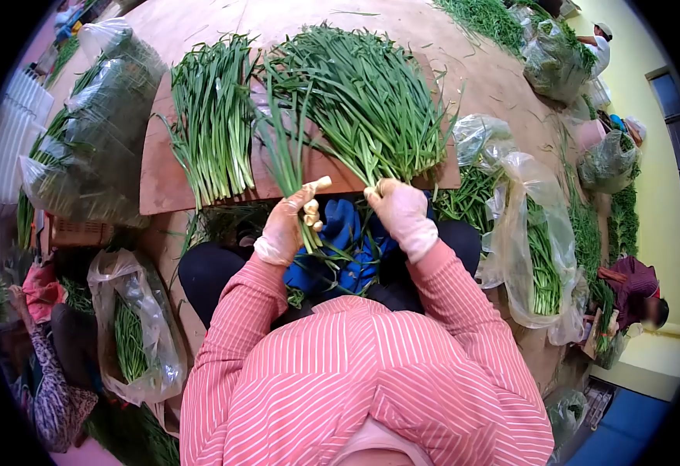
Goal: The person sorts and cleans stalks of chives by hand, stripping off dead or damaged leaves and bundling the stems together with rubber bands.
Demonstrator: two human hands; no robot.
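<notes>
My left hand (286, 225), in a pale thin glove with tan finger covers, is closed round a small bunch of green stalks (283, 151) held upright over the board's front edge. My right hand (402, 211), gloved too, has its fingers pinched at the cut ends of the large pile of green stalks (363, 101). A narrower pile of stalks (212, 116) lies on the left of the reddish board (157, 175). Blue cloth (344, 233) with loose leaves on it lies in my lap, below my hands.
Filled plastic bags stand at the left (111, 132), lower left (134, 334) and right (538, 248). Other people sit at the lower left (49, 388), right (631, 291) and upper right (600, 50). More greens (483, 23) lie on the floor.
</notes>
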